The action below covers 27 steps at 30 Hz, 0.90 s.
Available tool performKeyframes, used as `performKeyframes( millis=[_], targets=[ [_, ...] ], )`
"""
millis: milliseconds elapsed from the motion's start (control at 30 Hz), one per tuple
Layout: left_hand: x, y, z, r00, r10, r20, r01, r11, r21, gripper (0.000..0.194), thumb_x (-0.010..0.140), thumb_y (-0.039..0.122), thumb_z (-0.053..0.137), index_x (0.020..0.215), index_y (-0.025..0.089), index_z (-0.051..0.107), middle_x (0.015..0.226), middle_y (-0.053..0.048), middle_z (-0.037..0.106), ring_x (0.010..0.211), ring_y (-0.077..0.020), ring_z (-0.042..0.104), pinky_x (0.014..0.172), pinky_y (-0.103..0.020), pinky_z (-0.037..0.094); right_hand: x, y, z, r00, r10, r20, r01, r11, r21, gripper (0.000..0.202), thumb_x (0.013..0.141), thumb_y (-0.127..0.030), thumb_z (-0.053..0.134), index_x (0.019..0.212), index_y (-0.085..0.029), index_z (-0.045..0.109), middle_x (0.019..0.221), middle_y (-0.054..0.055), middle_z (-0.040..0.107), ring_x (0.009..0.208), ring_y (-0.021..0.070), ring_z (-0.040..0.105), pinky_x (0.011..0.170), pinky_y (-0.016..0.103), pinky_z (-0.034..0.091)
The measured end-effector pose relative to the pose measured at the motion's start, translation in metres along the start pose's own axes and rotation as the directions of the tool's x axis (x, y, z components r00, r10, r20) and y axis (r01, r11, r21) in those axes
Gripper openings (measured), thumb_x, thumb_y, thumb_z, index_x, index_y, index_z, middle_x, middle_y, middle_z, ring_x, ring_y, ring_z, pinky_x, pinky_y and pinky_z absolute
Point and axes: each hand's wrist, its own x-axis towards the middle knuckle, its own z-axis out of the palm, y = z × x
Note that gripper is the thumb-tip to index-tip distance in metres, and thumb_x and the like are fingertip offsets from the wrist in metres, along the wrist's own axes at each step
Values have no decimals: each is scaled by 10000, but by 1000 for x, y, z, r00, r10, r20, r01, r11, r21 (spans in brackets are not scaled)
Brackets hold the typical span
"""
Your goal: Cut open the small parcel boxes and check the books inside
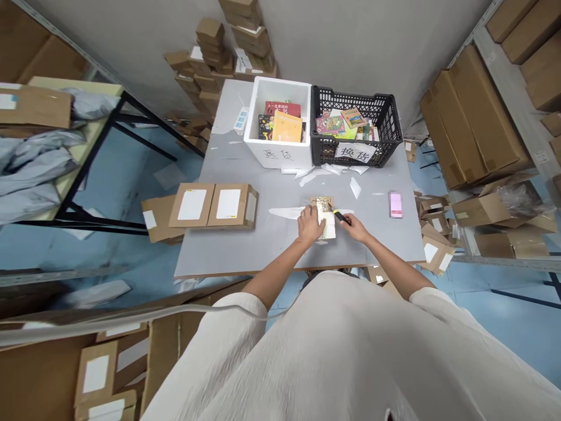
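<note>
A small cardboard box [326, 231] with a pale label and shiny tape lies near the front edge of the table. My left hand [310, 223] presses on its left side, thumb on the label and fingers around the edge, holding it in place. In my right hand [357, 228] is a black and yellow utility knife [342, 217], the fingers wrapped around its handle. The knife's tip points up and left, at the taped far part of the box; whether the blade touches it I cannot tell.
On the grey table [280, 257] stand a white foam box [277, 153] of books, a black plastic crate [394, 131] of books, a closed carton [213, 206] and a phone [395, 204]. Paper scraps [355, 187] lie about. Shelves of cartons [477, 117] flank the right.
</note>
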Motion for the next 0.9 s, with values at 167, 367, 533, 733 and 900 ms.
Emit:
performKeyframes(
  millis=[167,367,533,733,900],
  targets=[
    [-3,30,9,999,13,40,-13,1000,0,837,1028,573,689,1722,186,426,1756,-263,459,1584,-479,453,1260,-624,424,25,2,-17,997,35,-75,-36,999,-11,505,919,-676,689,1202,-259,677,1245,88,781,1056,262,706,1011,441,593],
    [-17,46,20,978,119,172,-136,987,87,1030,892,368,836,1781,185,349,1827,-273,355,1705,-487,301,1339,-643,297,40,-2,-18,996,34,-88,-30,998,52,577,886,-728,695,1226,-262,665,1187,71,785,1010,262,696,997,456,604],
    [-17,31,13,866,368,339,-404,914,41,1096,796,143,826,1782,238,357,1854,-233,330,1736,-422,282,1368,-608,255,40,-1,-20,988,28,-149,-31,999,-20,557,907,-728,681,1197,-252,662,1222,117,781,1172,317,707,1119,523,576],
    [8,16,-3,791,502,350,-550,834,45,996,809,32,729,1728,255,417,1804,-197,417,1688,-372,359,1335,-575,299,27,1,-32,967,152,-206,-147,988,41,527,906,-687,664,1186,-242,639,1130,88,794,1110,280,739,1062,458,601],
    [19,19,-5,820,483,307,-520,853,46,848,904,80,648,1706,241,426,1681,-195,551,1583,-363,485,1275,-533,370,16,-7,-34,956,257,-144,-231,957,175,430,919,-583,742,1171,-255,622,1104,63,813,1081,255,769,992,412,610]
  ],
)
